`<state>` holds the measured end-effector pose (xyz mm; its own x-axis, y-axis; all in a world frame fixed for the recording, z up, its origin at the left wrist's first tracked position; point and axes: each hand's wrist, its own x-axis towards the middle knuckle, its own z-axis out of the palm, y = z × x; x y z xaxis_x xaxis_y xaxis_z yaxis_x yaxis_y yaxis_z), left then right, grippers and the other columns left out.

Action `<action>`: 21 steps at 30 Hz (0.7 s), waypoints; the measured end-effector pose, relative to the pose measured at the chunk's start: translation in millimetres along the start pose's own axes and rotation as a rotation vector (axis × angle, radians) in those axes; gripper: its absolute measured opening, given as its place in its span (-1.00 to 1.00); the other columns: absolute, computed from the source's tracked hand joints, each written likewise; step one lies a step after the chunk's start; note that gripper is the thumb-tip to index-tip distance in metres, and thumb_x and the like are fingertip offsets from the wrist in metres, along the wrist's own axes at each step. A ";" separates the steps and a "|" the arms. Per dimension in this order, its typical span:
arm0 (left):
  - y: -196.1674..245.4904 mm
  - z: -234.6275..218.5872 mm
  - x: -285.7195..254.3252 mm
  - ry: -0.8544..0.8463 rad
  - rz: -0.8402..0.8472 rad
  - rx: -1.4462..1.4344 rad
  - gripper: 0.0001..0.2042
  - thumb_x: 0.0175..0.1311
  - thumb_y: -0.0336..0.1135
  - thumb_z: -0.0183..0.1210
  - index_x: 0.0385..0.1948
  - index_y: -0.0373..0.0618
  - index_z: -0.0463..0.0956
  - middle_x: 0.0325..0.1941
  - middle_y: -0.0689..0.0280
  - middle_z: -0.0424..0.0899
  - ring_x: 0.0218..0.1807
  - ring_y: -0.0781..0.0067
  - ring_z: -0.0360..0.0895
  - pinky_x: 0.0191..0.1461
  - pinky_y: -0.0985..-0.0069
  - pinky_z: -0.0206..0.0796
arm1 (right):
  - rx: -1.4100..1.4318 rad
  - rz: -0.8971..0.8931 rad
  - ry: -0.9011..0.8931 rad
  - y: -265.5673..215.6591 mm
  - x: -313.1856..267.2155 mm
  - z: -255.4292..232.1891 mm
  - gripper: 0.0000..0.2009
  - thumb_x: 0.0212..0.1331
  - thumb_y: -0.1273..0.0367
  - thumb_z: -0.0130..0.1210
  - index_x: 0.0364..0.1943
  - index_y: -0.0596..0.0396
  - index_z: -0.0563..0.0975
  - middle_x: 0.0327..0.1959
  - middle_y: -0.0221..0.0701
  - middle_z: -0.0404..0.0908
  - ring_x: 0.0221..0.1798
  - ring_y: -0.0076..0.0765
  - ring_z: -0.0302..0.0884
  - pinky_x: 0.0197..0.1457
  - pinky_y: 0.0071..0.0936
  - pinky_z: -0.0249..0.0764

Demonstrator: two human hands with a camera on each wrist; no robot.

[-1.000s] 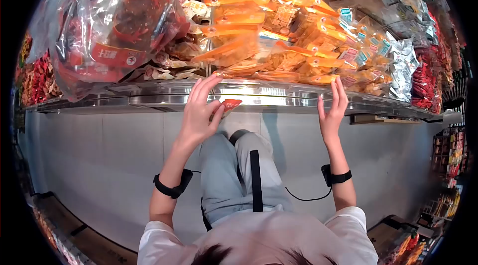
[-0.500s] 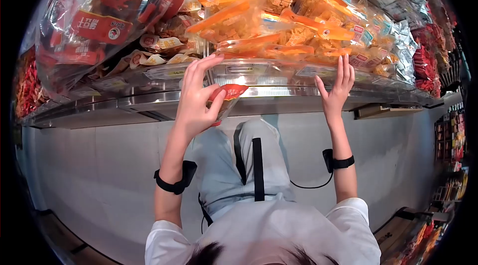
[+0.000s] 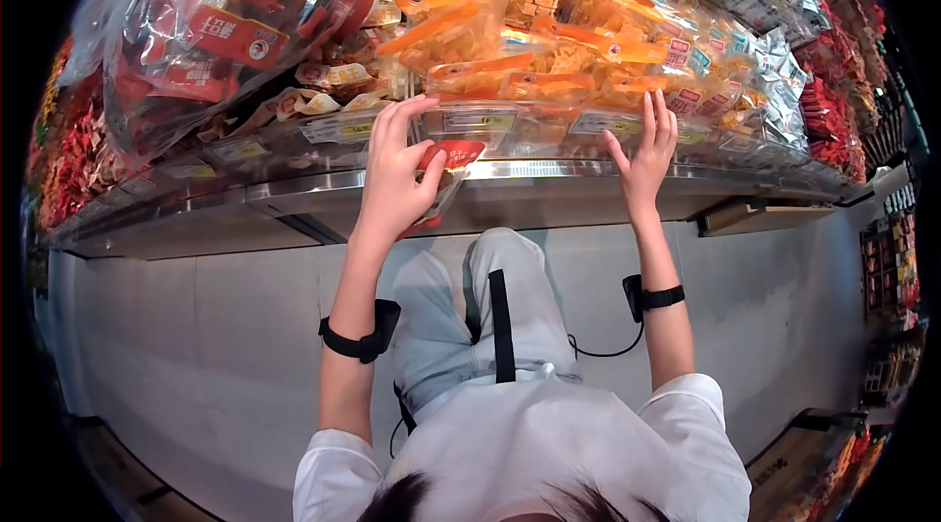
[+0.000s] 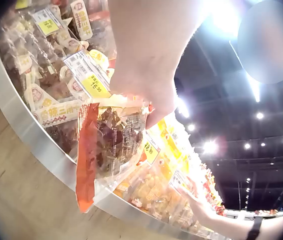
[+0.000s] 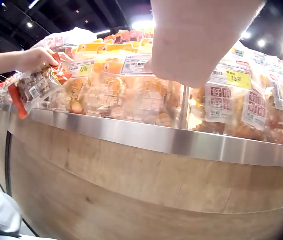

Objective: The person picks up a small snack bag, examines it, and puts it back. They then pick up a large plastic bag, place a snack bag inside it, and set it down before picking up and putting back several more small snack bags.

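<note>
My left hand [image 3: 397,169] pinches the red top end of a clear snack packet [image 3: 453,155] between thumb and fingers. In the left wrist view the packet [image 4: 119,135] hangs in front of the metal rim, with dark brown pieces behind its clear film and a red end strip. The right wrist view also shows this packet [image 5: 37,87], tilted. My right hand [image 3: 645,154] holds nothing; its fingers are extended over the bin's front edge, by the price labels and the orange-topped snack bags [image 3: 564,86].
A large clear plastic bag [image 3: 162,81] with red-labelled packs sits on the left of the display. Metal edging [image 5: 131,132] runs along the front above wood panels [image 5: 131,185]. Silver packs [image 3: 779,96] and red packs [image 3: 833,120] lie to the right.
The packet in my left hand has tilted, and more of it shows. Both hands have shifted forward from the metal rim towards the price labels, and the head view has moved slightly.
</note>
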<state>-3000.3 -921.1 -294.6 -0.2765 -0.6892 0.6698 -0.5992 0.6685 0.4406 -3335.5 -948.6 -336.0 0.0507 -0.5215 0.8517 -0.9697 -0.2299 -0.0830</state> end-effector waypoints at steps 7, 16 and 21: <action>2.8 2.1 1.6 0.002 -0.033 0.017 -0.87 0.04 -0.47 0.16 -0.55 -0.39 0.52 0.18 0.18 0.38 0.33 0.09 0.18 0.40 0.23 -0.04 | 0.031 0.023 0.054 -3.7 0.8 0.4 -0.29 0.02 0.13 0.26 0.29 -0.01 0.26 0.36 -0.39 0.18 0.33 -0.11 0.14 0.27 -0.17 0.17; 10.9 6.4 3.3 0.044 -0.045 0.099 -0.87 0.03 -0.46 0.16 -0.56 -0.37 0.53 0.14 0.14 0.39 0.28 0.02 0.21 0.36 0.18 -0.01 | 0.115 0.061 0.054 2.4 -2.5 -2.1 -0.35 0.01 0.23 0.27 0.25 0.00 0.32 0.32 -0.33 0.25 0.32 -0.08 0.20 0.21 -0.21 0.21; 20.4 9.7 4.1 0.053 -0.075 0.169 -0.87 0.02 -0.45 0.17 -0.57 -0.38 0.53 0.14 0.15 0.39 0.29 0.02 0.20 0.36 0.14 0.00 | 0.235 0.065 0.080 11.4 -6.1 -0.5 -0.40 0.00 0.30 0.28 0.20 0.01 0.36 0.30 -0.29 0.27 0.32 -0.06 0.22 0.21 -0.22 0.23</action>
<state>-3021.0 -913.0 -288.7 -0.1888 -0.7166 0.6714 -0.7355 0.5562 0.3869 -3346.9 -947.7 -341.9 -0.0377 -0.4767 0.8783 -0.8876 -0.3877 -0.2485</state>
